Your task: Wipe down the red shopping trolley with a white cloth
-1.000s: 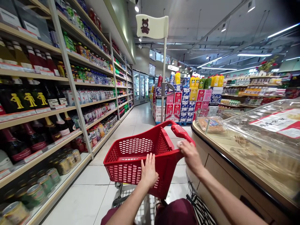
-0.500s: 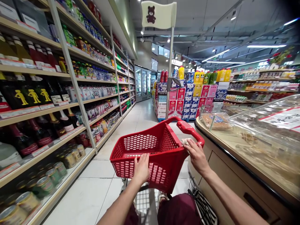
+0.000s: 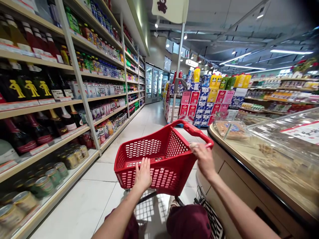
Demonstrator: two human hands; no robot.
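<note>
Now red basket (image 3: 159,156) tilted further left.

A supermarket aisle, seen from where you stand.

To your left run long cream metal shelves (image 3: 82,96) with price strips, stocked with dark glass wine bottles (image 3: 37,132), rows of drink cartons and tins with pale lids (image 3: 45,181). Ahead, a stacked display of red, pink and blue boxed goods (image 3: 199,106) carries yellow and green plastic jugs on top, and glass-door fridges (image 3: 152,84) close the far end. Beside you on the right curves a wooden counter with clear plastic food covers (image 3: 279,139), and a red perforated plastic shopping basket (image 3: 159,159) sits before you on pale floor tiles.
</note>
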